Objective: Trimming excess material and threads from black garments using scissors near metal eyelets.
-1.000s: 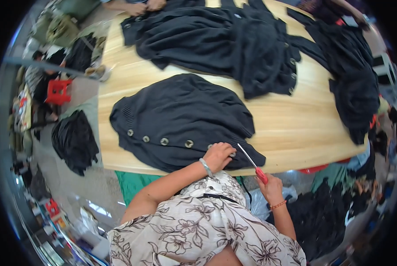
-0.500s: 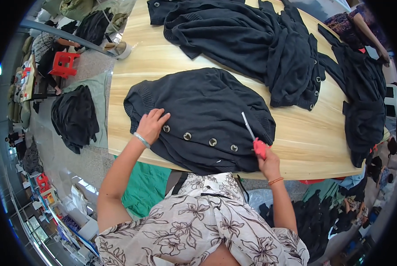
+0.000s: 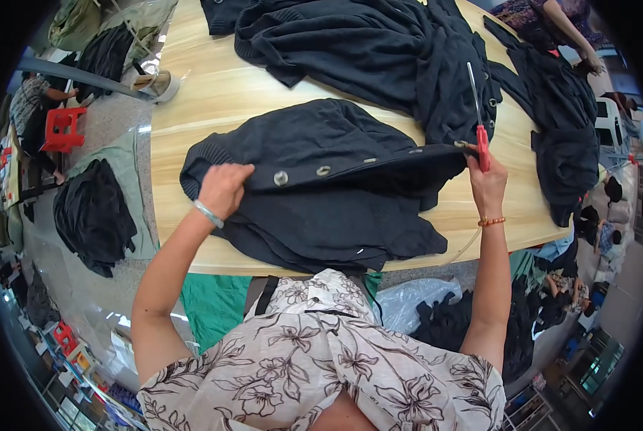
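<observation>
A black knit cardigan (image 3: 314,136) with ribbed ends and a row of round buttons (image 3: 281,178) lies spread on the table before me. My left hand (image 3: 224,190) is closed on its buttoned front edge, beside the ribbed end at the left. At the other end of that edge, my right hand (image 3: 488,185) pinches the corner and pulls the button band taut, lifted off the layer below. The same hand holds red-handled scissors (image 3: 483,147), with the slim metal blades pointing away from me. A small white mark shows on the lower layer near the table edge.
More black cardigans (image 3: 336,50) are heaped across the far side of the wooden table (image 3: 170,154). Another black garment (image 3: 567,122) lies at the right, near another person's arm (image 3: 569,32). Dark clothes (image 3: 95,215) rest on a cloth on the floor, with a red stool (image 3: 65,129) beyond.
My right hand has moved right and away from me, taking hold of the cardigan's front edge and lifting it. My left hand, flat before, has closed on the edge.
</observation>
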`<state>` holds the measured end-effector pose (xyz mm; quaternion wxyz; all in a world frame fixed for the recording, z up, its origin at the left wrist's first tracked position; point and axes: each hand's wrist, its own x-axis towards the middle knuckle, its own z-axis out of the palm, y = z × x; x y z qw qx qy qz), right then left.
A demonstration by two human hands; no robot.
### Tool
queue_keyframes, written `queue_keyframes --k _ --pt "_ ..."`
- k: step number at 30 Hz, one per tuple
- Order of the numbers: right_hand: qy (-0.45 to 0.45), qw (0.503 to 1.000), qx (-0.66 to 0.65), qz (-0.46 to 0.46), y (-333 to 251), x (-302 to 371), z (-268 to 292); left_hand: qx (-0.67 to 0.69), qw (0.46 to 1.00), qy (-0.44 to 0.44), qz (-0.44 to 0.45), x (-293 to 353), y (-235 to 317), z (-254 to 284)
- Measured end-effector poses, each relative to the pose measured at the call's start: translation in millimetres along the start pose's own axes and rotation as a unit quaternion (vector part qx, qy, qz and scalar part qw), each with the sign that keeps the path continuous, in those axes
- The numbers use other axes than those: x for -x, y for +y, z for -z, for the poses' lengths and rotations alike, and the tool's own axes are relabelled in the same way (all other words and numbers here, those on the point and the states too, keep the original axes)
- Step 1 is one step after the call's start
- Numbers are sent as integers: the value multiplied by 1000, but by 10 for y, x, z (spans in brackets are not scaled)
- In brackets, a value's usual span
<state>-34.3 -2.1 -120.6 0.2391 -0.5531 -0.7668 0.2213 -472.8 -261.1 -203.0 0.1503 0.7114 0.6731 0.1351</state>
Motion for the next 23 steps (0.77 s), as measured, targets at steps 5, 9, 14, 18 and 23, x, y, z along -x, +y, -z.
queue_keyframes --k 5,9,14,18,23 --pt "76 996 -35 11 -4 -179 9 -70 977 202 -18 -639 -382 606" --pt "23 988 141 50 32 10 -246 -129 965 228 -21 -678 -556 646" --pt "-119 989 91 -4 -263 1041 -536 -11 958 235 162 295 -603 29" --pt "-182 979 50 71 -442 1986 -829 318 814 252 416 1437 -871 -620" --pt "-216 967 126 43 -262 2532 -1219 503 694 154 492 1247 -709 -657"
